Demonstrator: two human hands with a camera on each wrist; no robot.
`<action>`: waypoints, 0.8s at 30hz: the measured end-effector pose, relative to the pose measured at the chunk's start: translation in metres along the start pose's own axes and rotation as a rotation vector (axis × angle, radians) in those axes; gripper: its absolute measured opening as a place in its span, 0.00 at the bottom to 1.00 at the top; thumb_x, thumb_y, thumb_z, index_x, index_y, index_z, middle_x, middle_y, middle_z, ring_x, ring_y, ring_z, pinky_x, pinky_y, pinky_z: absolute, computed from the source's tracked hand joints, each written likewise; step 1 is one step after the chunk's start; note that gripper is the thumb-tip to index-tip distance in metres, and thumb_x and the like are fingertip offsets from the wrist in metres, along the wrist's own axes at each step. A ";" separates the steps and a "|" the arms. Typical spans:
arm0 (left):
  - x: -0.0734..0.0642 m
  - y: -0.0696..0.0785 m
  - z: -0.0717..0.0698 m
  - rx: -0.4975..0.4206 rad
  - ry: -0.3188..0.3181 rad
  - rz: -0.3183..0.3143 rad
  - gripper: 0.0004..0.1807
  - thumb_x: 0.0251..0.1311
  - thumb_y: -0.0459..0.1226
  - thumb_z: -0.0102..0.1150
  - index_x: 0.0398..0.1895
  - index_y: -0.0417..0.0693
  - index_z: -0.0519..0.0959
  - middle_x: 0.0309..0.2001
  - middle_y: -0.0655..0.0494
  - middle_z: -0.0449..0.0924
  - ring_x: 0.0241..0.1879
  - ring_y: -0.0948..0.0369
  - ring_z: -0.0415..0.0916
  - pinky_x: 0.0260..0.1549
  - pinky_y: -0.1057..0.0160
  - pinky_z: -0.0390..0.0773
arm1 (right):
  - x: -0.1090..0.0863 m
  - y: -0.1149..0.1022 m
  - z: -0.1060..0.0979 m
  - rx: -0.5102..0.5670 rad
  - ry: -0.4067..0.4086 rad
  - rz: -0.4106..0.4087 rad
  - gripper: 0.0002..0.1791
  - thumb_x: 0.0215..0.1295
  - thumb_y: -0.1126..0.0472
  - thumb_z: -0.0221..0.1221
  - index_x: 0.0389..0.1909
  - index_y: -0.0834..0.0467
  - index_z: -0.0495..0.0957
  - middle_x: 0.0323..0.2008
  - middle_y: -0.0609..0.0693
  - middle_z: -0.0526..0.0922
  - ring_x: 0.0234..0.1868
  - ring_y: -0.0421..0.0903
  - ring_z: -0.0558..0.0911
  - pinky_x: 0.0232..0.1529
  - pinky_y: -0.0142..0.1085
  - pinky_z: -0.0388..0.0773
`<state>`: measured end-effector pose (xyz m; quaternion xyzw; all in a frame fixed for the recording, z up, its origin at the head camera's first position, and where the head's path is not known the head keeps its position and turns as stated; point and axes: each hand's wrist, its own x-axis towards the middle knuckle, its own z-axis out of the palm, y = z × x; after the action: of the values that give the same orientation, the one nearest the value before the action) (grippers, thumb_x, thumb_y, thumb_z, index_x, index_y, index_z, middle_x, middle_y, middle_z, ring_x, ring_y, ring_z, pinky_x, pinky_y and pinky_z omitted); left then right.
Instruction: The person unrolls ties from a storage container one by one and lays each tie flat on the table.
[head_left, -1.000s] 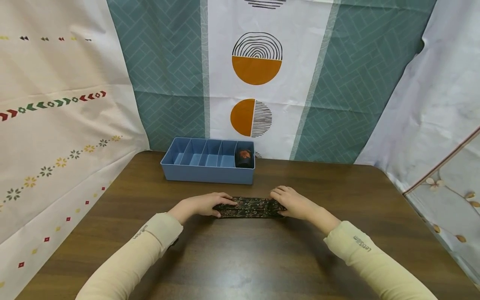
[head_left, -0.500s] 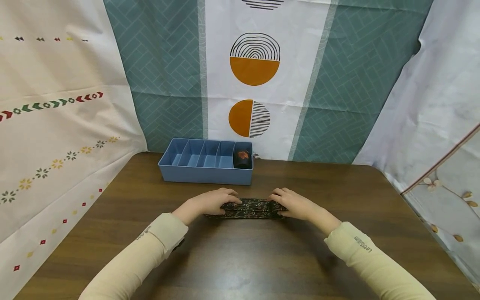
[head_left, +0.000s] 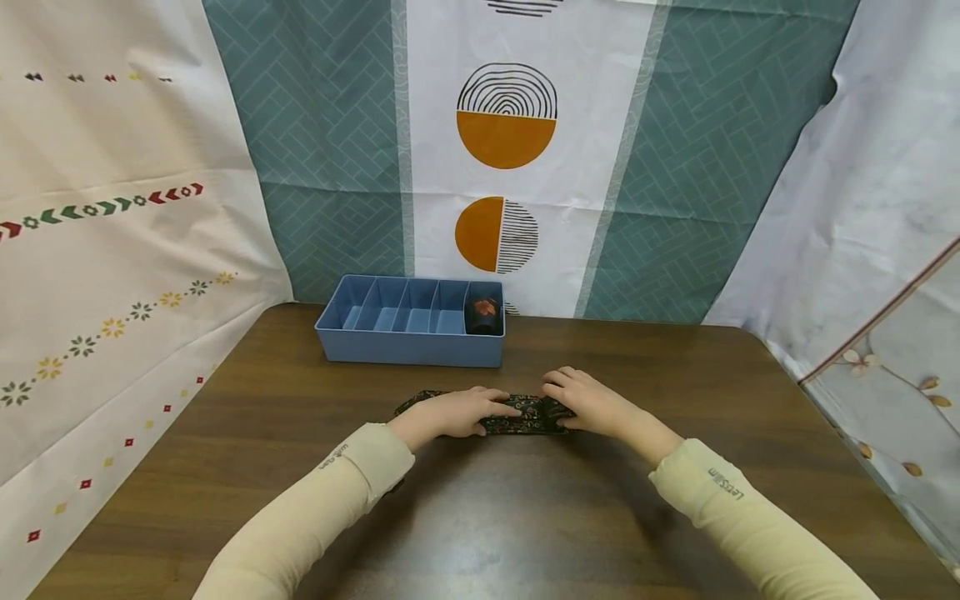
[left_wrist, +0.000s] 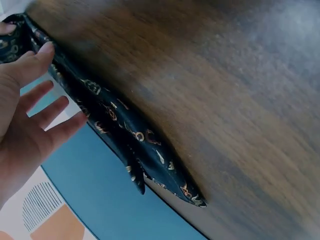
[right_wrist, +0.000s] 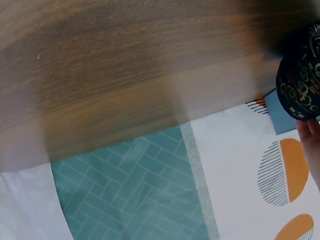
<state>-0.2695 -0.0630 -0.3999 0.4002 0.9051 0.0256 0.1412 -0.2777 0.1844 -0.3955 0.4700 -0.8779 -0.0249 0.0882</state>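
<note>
Left arm (head_left: 300,517): in it comes from the near side of the table (head_left: 525,517), cream sleeve slanting inward, wrist (head_left: 414,427) bare.
Left hand (head_left: 467,410): back upward, well over the tabletop, short of the far edge.
Left fingers (left_wrist: 67,129): nearly straight, and look, nicely spread, thumb (left_wrist: 32,64) apart!
Right arm (head_left: 757,517): angling in from the near right, also cream-sleeved.
Right hand (head_left: 588,402): bent into a grip, marginally closer to the far edge.
Between hands: just a narrow gap, no contact!
</note>
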 end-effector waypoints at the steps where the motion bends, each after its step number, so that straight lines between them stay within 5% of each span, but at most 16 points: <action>1: 0.001 -0.001 0.001 -0.009 -0.008 -0.008 0.32 0.62 0.34 0.57 0.69 0.64 0.63 0.71 0.53 0.58 0.69 0.52 0.58 0.60 0.55 0.70 | 0.000 0.000 -0.001 0.000 -0.003 -0.002 0.25 0.47 0.57 0.72 0.46 0.58 0.76 0.50 0.56 0.77 0.50 0.53 0.75 0.52 0.47 0.75; 9: 0.003 -0.001 0.003 0.018 -0.025 -0.048 0.34 0.59 0.36 0.61 0.69 0.65 0.64 0.69 0.56 0.61 0.67 0.54 0.61 0.59 0.55 0.71 | -0.002 -0.002 0.000 0.012 -0.028 0.001 0.26 0.48 0.58 0.71 0.50 0.59 0.77 0.46 0.54 0.78 0.45 0.51 0.77 0.48 0.44 0.78; 14: 0.004 0.003 0.001 0.047 -0.049 -0.062 0.30 0.65 0.37 0.54 0.69 0.67 0.63 0.69 0.55 0.61 0.67 0.54 0.62 0.59 0.56 0.71 | -0.005 0.001 0.002 0.074 -0.054 0.024 0.23 0.50 0.60 0.70 0.48 0.59 0.76 0.46 0.53 0.78 0.46 0.50 0.77 0.48 0.43 0.77; 18: 0.006 0.006 -0.001 0.028 -0.047 -0.087 0.28 0.69 0.33 0.47 0.68 0.69 0.64 0.67 0.56 0.63 0.66 0.54 0.64 0.56 0.58 0.73 | -0.007 0.004 0.002 0.106 -0.059 0.030 0.22 0.50 0.61 0.70 0.47 0.59 0.76 0.46 0.52 0.78 0.47 0.51 0.77 0.48 0.43 0.77; 24: 0.007 0.006 0.002 0.021 -0.028 -0.115 0.34 0.64 0.24 0.49 0.67 0.69 0.66 0.66 0.59 0.63 0.66 0.56 0.62 0.53 0.58 0.74 | -0.008 0.006 0.002 0.119 -0.037 0.021 0.22 0.48 0.62 0.71 0.44 0.58 0.75 0.49 0.54 0.79 0.49 0.53 0.77 0.51 0.47 0.75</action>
<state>-0.2693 -0.0539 -0.4029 0.3494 0.9247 0.0024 0.1510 -0.2786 0.1945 -0.3974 0.4648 -0.8841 0.0197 0.0441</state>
